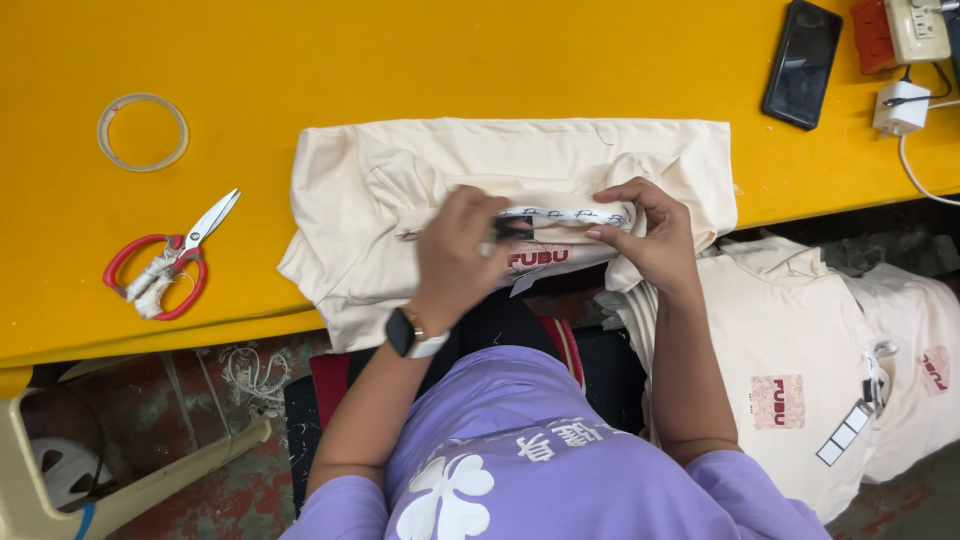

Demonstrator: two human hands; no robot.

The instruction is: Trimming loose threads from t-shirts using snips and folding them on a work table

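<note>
A cream folded garment [400,190] lies on the yellow table [300,60], hanging slightly over the near edge. My left hand [455,250], with a dark watch on the wrist, presses down near the neck label and a small hang tag [522,282]. My right hand [645,230] pinches the printed white neck tape [565,214] at the collar. Both hands grip the garment's collar area, fingers curled over the fabric.
Red-handled scissors [165,270] and a clear tape ring [143,131] lie at the left. A black phone [802,63], white charger [900,107] and power strip [900,30] sit far right. More cream garments [790,350] are stacked below the table at right; a beige stool [60,460] is lower left.
</note>
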